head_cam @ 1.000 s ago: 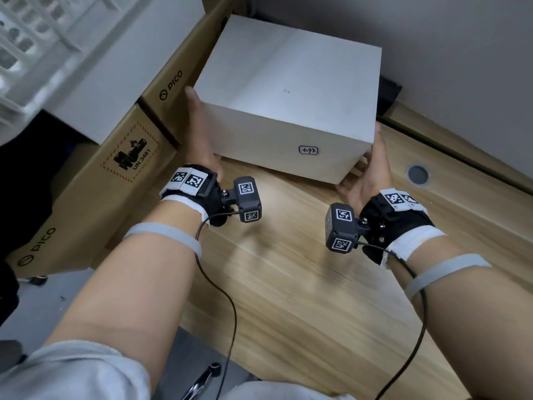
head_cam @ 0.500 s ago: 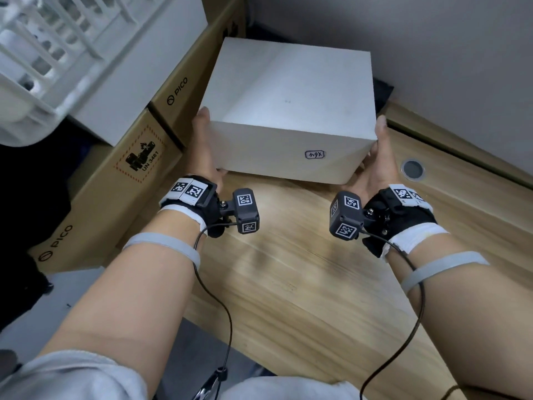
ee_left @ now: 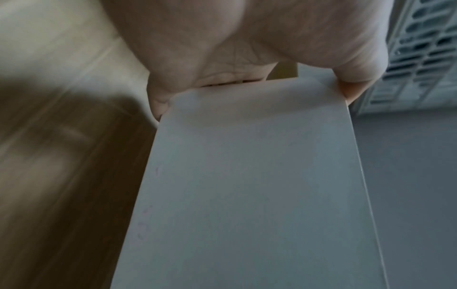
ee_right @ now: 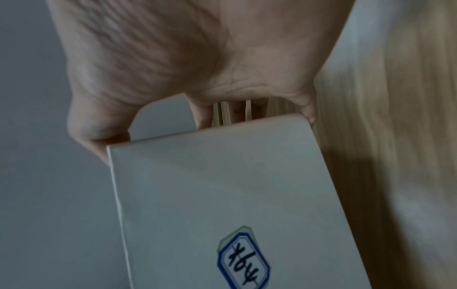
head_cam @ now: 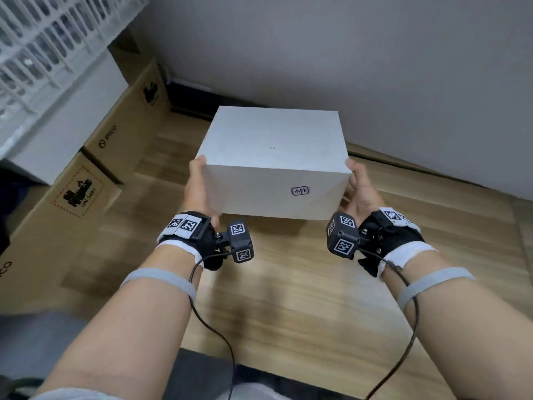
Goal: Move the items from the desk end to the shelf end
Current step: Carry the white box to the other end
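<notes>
I hold a white box [head_cam: 271,157] between both hands, a little above the wooden desk [head_cam: 288,298]. A small blue-edged label [head_cam: 300,191] sits on its near face. My left hand [head_cam: 199,189] grips the box's left side, thumb up at the top corner. On the opposite side my right hand [head_cam: 360,189] grips it the same way. The left wrist view shows the palm against the box [ee_left: 247,195], thumb on its upper edge. In the right wrist view the fingers run along the far side of the box [ee_right: 222,195], above the label [ee_right: 243,260].
Two brown cardboard cartons [head_cam: 115,145] stand along the left, with a white box and a white slatted basket [head_cam: 43,39] on top. A grey wall [head_cam: 375,67] closes off the back. A dark object [head_cam: 190,96] lies at the wall's foot.
The white box has come away from the cartons and the back corner, up off the desk and toward me. Both hands have shifted to its near corners.
</notes>
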{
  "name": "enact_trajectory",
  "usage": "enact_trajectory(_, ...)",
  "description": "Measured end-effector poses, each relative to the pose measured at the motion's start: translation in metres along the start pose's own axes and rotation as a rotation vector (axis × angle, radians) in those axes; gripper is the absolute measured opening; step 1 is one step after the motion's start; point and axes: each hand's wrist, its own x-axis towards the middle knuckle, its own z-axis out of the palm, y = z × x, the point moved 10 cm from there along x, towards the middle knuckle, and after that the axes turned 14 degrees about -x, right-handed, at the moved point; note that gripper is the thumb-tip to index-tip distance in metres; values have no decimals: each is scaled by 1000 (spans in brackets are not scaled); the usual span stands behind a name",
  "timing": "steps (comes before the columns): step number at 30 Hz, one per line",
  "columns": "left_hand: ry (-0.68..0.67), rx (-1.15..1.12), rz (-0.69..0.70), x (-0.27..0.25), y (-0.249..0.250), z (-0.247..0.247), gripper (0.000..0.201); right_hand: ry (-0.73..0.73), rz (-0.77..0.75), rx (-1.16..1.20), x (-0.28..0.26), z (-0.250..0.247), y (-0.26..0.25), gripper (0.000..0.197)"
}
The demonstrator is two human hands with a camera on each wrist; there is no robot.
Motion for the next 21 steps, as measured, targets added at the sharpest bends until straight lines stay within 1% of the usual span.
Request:
enact_trajectory(2, -53, 34, -36, -21, -31, 33, 61, 47, -26, 40, -24, -47, 0, 62)
enact_trajectory(7, -154, 101, -107, -96, -126, 112, 72, 130, -136, 166, -108, -178, 7, 56)
enact_trajectory(9, -206, 141, -134, -133, -172, 144, 77, 212, -167, 191, -146, -241, 15, 51)
enact_trajectory(12, -303, 196, -175, -194, -246, 193, 75, 334, -194, 234, -208, -337, 39, 43)
enact_trajectory(14, -372, 244, -193, -237, -296, 226, 73, 406, -206, 251, -249, -399, 63, 41)
enact_trajectory(16, -427, 295, -214, -282, -345, 256, 72, 464, -217, 270, -290, -458, 86, 33)
enact_trajectory(17, -439, 326, -213, -301, -367, 269, 74, 493, -221, 298, -310, -486, 97, 31)
enact_trajectory(19, -439, 394, -213, -327, -410, 288, 85, 540, -222, 329, -346, -535, 116, 28)
enact_trajectory(20, -453, 423, -224, -339, -437, 300, 91, 572, -228, 349, -366, -563, 126, 28)
enact_trajectory(21, -459, 437, -228, -339, -456, 308, 96, 596, -227, 361, -377, -580, 134, 28)
